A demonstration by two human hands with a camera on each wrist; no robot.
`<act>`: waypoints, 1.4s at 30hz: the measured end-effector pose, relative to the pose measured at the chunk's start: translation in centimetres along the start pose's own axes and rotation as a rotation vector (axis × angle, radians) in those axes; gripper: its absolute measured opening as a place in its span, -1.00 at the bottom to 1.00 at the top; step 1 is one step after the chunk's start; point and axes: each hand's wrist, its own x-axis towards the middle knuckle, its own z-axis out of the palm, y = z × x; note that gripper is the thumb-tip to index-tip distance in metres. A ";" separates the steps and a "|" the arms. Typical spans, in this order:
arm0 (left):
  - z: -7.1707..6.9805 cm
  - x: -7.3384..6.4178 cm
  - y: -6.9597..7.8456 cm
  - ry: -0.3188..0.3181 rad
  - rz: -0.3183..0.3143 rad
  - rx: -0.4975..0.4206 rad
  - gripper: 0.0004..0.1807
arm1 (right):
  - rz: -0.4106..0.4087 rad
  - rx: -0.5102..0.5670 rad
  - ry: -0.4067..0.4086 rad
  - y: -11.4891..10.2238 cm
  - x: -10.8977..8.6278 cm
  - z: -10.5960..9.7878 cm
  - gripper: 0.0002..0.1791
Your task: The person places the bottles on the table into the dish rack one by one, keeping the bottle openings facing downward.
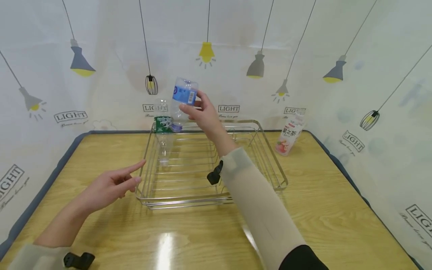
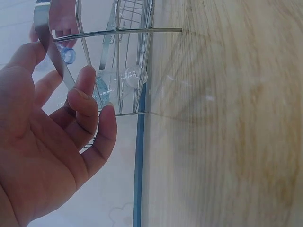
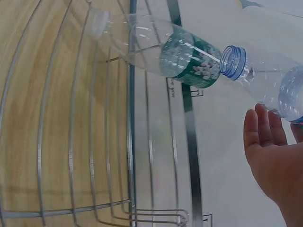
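Observation:
My right hand [image 1: 200,109] grips a clear plastic bottle with a blue label [image 1: 183,95], held upside down over the rack's far left. Its blue neck end points down, close beside a second bottle. That clear bottle with a green label [image 1: 163,124] stands neck-down in the wire dish rack [image 1: 216,195], leaning at the far left rim. Its white cap [image 3: 99,23] is lowest. My left hand [image 1: 113,187] is at the rack's left rim, thumb and index finger on the metal band [image 2: 43,21], other fingers curled outside it.
A pink and white drink bottle [image 1: 289,135] stands on the wooden table [image 1: 341,210] to the right of the rack. A fabric backdrop [image 1: 233,22] printed with lamps surrounds the table on three sides. Dark blue edging [image 1: 71,153] runs where table and backdrop meet.

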 end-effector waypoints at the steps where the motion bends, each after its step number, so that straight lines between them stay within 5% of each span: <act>1: 0.0 0.1 0.0 0.000 0.000 -0.003 -0.35 | 0.001 -0.005 0.003 0.2 0.0 0.0 -0.18; 21: 0.1 0.2 0.3 -0.015 -0.021 -0.012 -0.32 | 0.186 -0.173 -0.113 2.8 -0.7 -1.1 -0.09; 29: 0.2 0.2 0.1 -0.017 -0.020 -0.009 -0.32 | 0.274 -0.201 -0.216 3.3 -0.7 -1.4 -0.14; 42: 0.2 0.1 0.1 -0.004 -0.006 -0.004 -0.33 | 0.313 -0.280 -0.271 4.0 -0.8 -1.3 -0.09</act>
